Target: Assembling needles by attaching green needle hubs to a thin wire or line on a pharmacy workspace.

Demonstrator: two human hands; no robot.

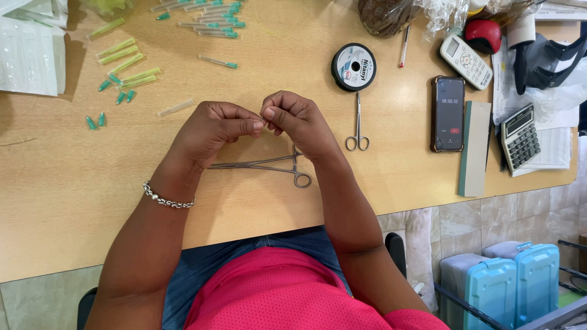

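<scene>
Bright, even daylight; sharp focus, soft shadows.

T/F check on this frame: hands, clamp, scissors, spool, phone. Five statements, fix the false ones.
1. The left hand and right hand meet fingertip to fingertip above the table. True; what they pinch is too small to tell.
2. The forceps are held in the right hand. False: they lie on the table under the hands.
3. The small scissors lie just below the thread spool. True.
4. The phone lies left of the scissors. False: it lies to their right, beside a long green block.
5. The bracelet is on the right wrist. False: it is on the left wrist.
</scene>
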